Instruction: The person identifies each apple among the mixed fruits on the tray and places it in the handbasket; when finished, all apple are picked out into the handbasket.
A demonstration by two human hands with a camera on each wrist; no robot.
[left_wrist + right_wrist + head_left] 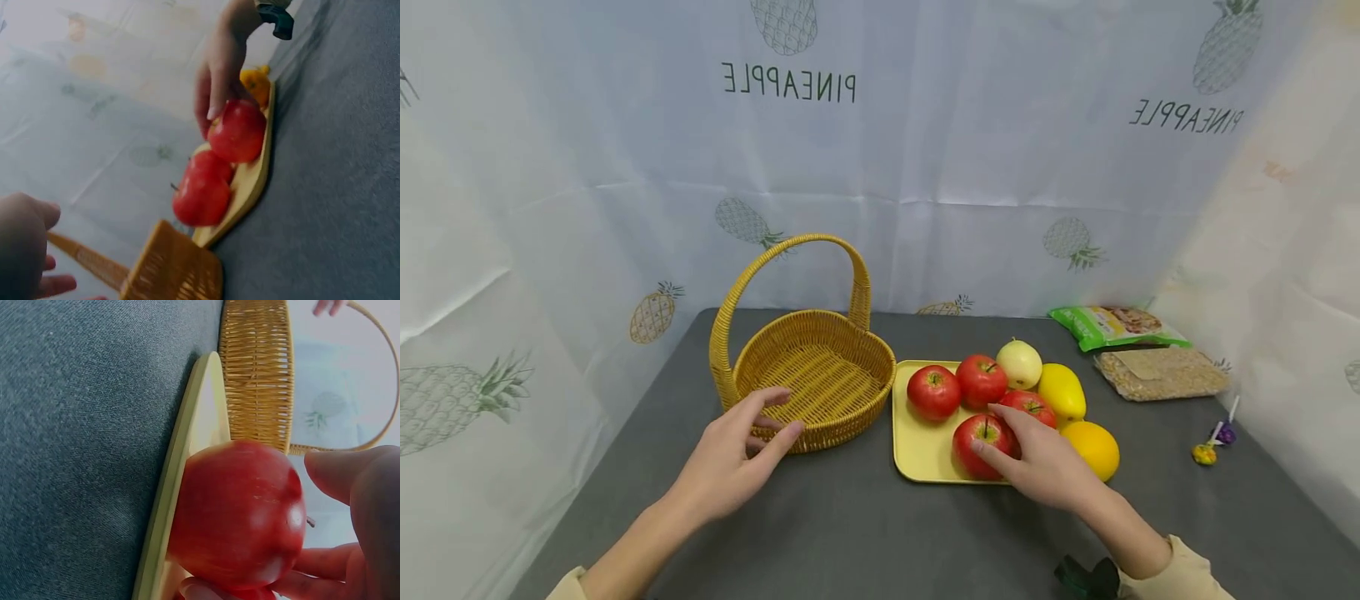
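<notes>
Right hand curves round the front apple, seemingly shaped to its roundness; whether it grips, I can't tell. My empty left hand hangs by the basket.

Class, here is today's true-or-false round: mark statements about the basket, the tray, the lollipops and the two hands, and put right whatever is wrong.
1. The wicker basket stands to the left of the yellow tray in the head view. True.
2. The left hand is holding an apple. False: the left hand holds nothing.
3. The right hand is at a red apple. True.
4. The basket is filled with apples. False: no apple shows inside it.
5. Two lollipops lie to the right of the tray in the head view. True.
</notes>
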